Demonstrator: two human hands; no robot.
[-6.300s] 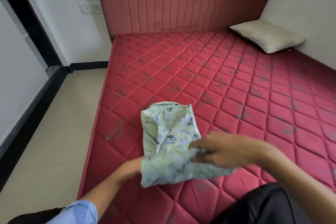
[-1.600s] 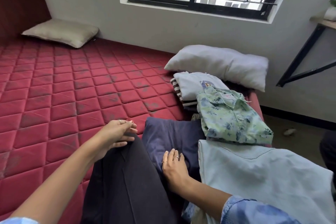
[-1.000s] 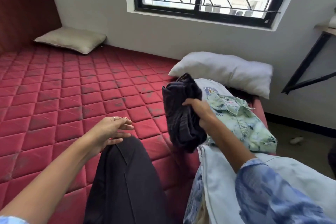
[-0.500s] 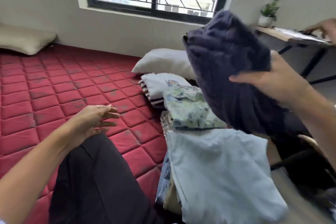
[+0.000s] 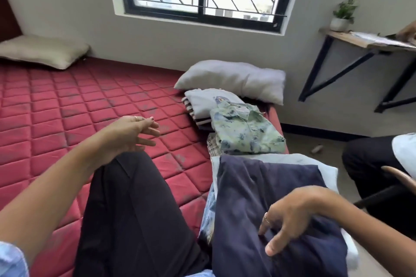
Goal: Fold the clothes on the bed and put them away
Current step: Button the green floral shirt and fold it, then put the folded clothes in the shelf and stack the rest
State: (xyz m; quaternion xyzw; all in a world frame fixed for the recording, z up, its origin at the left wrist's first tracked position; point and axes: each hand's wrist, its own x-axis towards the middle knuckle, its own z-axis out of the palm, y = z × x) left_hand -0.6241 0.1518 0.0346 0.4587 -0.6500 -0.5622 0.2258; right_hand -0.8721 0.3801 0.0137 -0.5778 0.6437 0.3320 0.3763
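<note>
- Navy folded garment (image 5: pixel 270 204) lies directly under the right hand (image 5: pixel 299 216), whose fingers (image 5: pixel 273 246) hang loosely spread, tips just on the cloth, gripping nothing.
- It tops the light-blue garment (image 5: pixel 328 172) at the bed's (image 5: pixel 45 119) near edge, long axis running away from the person.
- Left hand (image 5: pixel 130 135) hovers relaxed and empty over the knee, farther off.
- Floral shirt (image 5: pixel 245 132) tops the stack beyond.

Striped garment (image 5: pixel 195 112) mostly under stack.

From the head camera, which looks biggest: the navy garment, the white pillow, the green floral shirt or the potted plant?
1. Navy garment, though it lies nearest the camera.
2. White pillow.
3. Green floral shirt.
4. Potted plant, far off, so unsure.
</note>
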